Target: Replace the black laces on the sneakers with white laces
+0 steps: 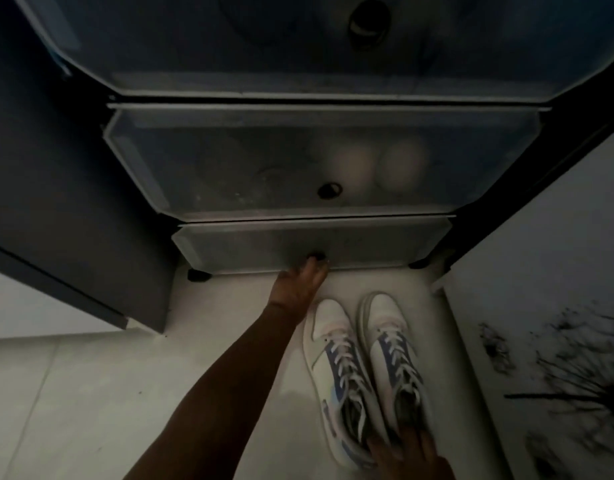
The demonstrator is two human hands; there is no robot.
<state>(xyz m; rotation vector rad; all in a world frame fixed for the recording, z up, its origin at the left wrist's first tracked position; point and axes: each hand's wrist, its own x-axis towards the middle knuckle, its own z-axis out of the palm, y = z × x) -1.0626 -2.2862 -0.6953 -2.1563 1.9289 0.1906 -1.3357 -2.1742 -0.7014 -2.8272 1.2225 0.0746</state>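
A pair of white sneakers with blue tongues and white laces hangs just above the pale floor, toes toward the cabinet: the left sneaker (336, 372) and the right sneaker (393, 351). My right hand (407, 452) grips both by their heels at the bottom of the view. My left hand (303, 284) reaches forward, its fingertips on the dark round pull (316, 255) of the lowest cabinet door (367, 245). No black laces show.
A stacked shoe cabinet with frosted doors fills the top; the middle door (229, 168) shows pale shoes behind it. A dark open door panel (66, 209) stands at the left. A white wall with black print (558, 358) runs along the right. Tiled floor (91, 393) lies at the lower left.
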